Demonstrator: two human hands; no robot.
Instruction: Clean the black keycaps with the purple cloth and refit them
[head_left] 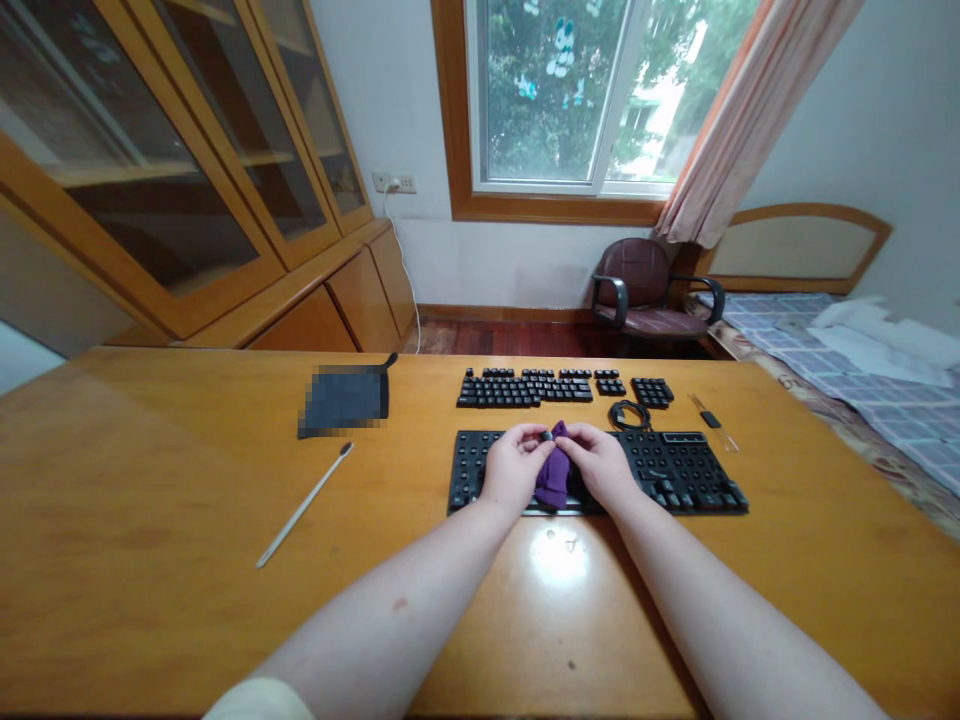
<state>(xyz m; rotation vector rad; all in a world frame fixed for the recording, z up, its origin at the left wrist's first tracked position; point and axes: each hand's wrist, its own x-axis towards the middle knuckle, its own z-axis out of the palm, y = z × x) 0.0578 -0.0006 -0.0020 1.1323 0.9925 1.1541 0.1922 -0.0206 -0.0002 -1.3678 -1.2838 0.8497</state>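
My left hand (516,466) is closed in a pinch on a small dark keycap (547,437). A purple cloth (553,478) is gripped by my right hand (598,463), its fingers closed at the top edge, and hangs between my hands against the keycap. Both hands are over the black keyboard (679,465), which has most keycaps off; several remain along its lower right. My hands and the cloth hide its middle. Behind the keyboard, loose black keycaps (525,388) lie in rows, with a separate block of keycaps (651,392) to the right.
A coiled black cable (628,415) lies behind the keyboard. To its right is a wire keycap puller (709,419). On the left are a dark pouch (345,400) and a long white stick brush (304,508). Past the wooden desk (150,560) stands a chair (637,285).
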